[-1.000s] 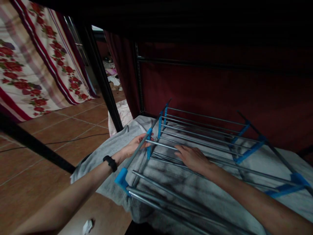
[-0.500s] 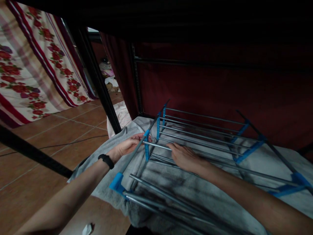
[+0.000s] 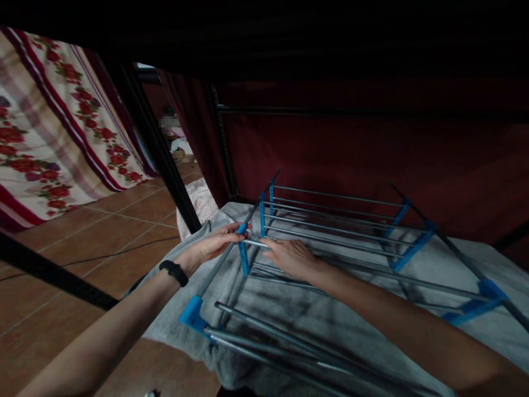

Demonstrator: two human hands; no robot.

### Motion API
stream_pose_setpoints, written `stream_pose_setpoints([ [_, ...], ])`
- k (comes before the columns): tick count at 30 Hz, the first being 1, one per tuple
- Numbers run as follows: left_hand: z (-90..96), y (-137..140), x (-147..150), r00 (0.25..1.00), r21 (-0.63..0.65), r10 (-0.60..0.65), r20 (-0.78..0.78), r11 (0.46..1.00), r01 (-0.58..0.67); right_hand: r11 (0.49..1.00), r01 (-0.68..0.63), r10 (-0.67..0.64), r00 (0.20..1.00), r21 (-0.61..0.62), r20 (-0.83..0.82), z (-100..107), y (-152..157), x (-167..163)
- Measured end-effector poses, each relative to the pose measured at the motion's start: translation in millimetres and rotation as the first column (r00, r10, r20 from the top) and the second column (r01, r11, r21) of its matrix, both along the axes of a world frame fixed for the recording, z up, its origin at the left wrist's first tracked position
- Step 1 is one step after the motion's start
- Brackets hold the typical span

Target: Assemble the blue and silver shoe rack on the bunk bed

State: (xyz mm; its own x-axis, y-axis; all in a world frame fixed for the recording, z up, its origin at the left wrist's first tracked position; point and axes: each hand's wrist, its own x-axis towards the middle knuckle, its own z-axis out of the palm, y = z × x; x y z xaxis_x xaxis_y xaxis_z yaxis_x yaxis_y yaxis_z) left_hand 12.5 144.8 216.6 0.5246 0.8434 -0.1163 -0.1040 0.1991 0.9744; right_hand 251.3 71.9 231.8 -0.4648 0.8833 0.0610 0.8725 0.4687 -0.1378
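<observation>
A rack of grey metal tubes with blue plastic brackets lies across a grey blanket (image 3: 165, 314). My left hand (image 3: 221, 241), a black band on its wrist, is closed around the blue bracket (image 3: 243, 256) on the rack's left side pole. Close beside it, my right hand (image 3: 291, 258) grips a metal tube (image 3: 254, 242) whose left end meets that bracket. More crossbars (image 3: 330, 234) run behind my hands to the blue brackets (image 3: 415, 245) on the right. Nearer me, a corner bracket (image 3: 192, 314) sits on the same pole.
Several loose-ended tubes (image 3: 264, 331) lie at the front of the blanket. A black metal post (image 3: 165, 160) stands at the left, with dark red cloth (image 3: 351, 154) behind the rack. A black cable (image 3: 136, 248) crosses the tiled floor; a floral curtain (image 3: 53, 127) hangs beyond.
My right hand has slid left along the tube, closer to the bracket. My left thumb and fingers have come over the bracket's top. The view has shifted slightly.
</observation>
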Motion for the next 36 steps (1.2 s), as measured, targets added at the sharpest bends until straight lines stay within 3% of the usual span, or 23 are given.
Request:
stream_pose_setpoints([
  [9, -8.2, 5, -1, 0.996, -0.065, 0.003, 0.093, 0.998, 0.003, 0.999, -0.031, 0.031, 0.999, -0.043, -0.012, 7, 4, -12],
  [15, -16.2, 12, -1, 0.992, -0.051, -0.007, 0.126, 0.999, 0.013, 0.999, -0.045, 0.045, 0.999, -0.002, -0.017, 4, 14, -23],
  [20, -13.1, 12, -2, 0.997, -0.058, -0.019, 0.08, 0.998, 0.024, 0.995, -0.1, 0.099, 0.993, -0.02, -0.057, 5, 17, -36],
  [26, -12.1, 14, -4, 1.0, -0.013, 0.001, 0.003, 1.0, -0.001, 1.0, -0.009, 0.009, 1.0, -0.004, 0.003, 1, 23, -47],
  [31, -10.0, 19, -9, 0.983, 0.104, 0.046, -0.178, 0.994, -0.027, 0.996, -0.085, 0.084, 0.995, -0.008, -0.055, -6, 30, -57],
  [36, -2.2, 20, -12, 0.946, 0.212, 0.069, -0.317, 0.977, 0.0, 0.998, -0.045, 0.043, 0.998, -0.039, -0.054, -12, 30, -66],
])
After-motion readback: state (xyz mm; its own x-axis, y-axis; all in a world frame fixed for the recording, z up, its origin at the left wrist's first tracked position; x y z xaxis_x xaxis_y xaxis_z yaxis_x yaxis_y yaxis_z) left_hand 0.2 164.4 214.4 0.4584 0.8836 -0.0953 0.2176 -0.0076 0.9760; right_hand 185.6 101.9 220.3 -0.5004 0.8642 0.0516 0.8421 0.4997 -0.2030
